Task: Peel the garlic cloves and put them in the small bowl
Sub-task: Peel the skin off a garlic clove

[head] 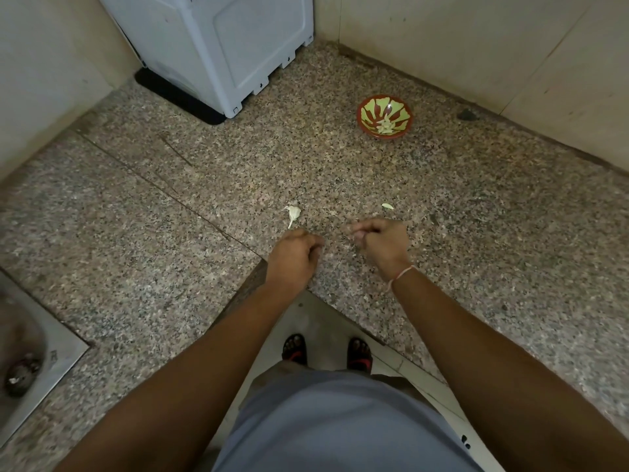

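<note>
A small red-and-green patterned bowl [384,116] stands on the granite counter [170,233] at the back right, with pale peeled garlic cloves [385,126] at its bottom. My left hand [294,253] and my right hand [381,240] hover side by side over the counter's near edge, fingers curled; whether either holds a clove is hidden. Just beyond my left hand lies a piece of garlic with its skin and stem [292,213]. A small pale bit of garlic or skin [387,206] lies beyond my right hand.
A white appliance [218,46] on a black mat fills the back left corner. A steel sink [30,362] is set in the counter at the far left. Tiled walls close in the back and right. My feet [326,350] show on the floor below.
</note>
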